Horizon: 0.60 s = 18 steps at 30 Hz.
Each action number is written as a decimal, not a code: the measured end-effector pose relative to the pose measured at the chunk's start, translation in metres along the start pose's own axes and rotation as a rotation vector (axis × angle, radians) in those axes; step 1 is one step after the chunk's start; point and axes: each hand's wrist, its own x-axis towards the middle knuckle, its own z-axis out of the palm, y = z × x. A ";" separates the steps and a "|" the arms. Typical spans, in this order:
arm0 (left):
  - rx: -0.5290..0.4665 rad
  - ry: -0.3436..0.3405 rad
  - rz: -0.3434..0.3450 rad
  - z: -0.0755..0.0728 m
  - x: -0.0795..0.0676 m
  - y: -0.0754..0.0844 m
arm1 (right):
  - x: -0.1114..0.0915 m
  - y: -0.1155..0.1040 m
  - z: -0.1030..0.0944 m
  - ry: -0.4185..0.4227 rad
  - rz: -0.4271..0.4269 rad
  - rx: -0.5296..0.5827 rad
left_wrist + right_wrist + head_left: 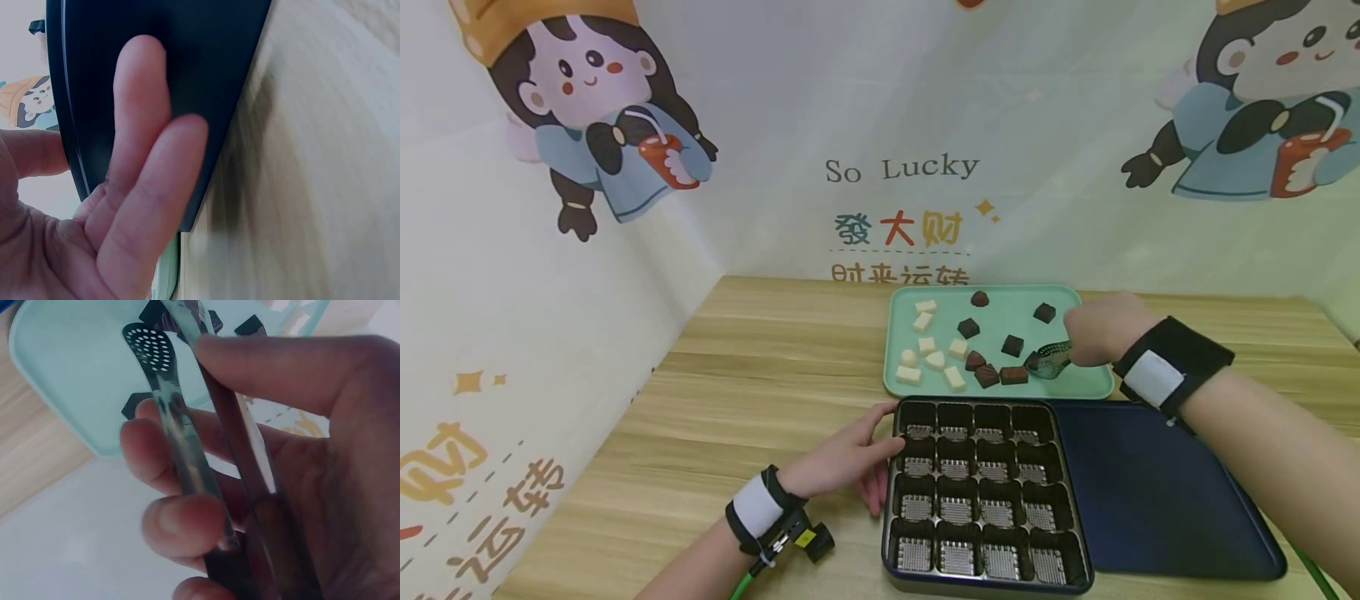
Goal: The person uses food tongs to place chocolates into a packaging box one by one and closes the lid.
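Tongs (195, 459) occupy the right hand (1105, 328), whose grip is closed round them: thumb on one arm, fingers curled about the other. The two arms of the tongs stand apart with a narrow gap. In the head view, the long axis of the tongs slants from the hand so that the tips point toward 8 o'clock; in the right wrist view, the perforated tip points toward 11 o'clock. The tips sit over the green tray (1011, 306), near a brown rectangular piece (1013, 376); whether they clasp anything cannot be told.

The left hand (853, 458) rests against the compartment box (985, 583) on its 10 o'clock side. This grip is spread: thumb at the rim, two fingers extended along the dark outer wall.

The compartment box comprises sixteen cells, four by four, with textured bottoms showing. In the head view, the green tray lies on the bench (760, 375) at 12 o'clock from the box. White pieces (935, 361) gather toward the tray's 9 o'clock side; dark pieces (968, 328) lie across its middle and toward 3 o'clock. A dark blue panel (1157, 492) lies just beside the box at 3 o'clock, beneath the right forearm.
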 end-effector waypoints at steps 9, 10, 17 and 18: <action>0.015 -0.006 -0.008 -0.002 0.000 0.001 | -0.018 0.001 -0.009 0.126 -0.057 -0.029; 0.019 -0.008 -0.013 -0.002 0.000 0.001 | -0.022 0.000 -0.011 0.136 -0.067 -0.022; 0.048 -0.066 -0.033 -0.005 0.001 -0.001 | -0.040 -0.030 -0.027 0.235 -0.228 -0.035; 0.046 -0.073 -0.039 -0.004 0.001 -0.002 | -0.040 -0.037 -0.027 0.244 -0.259 -0.040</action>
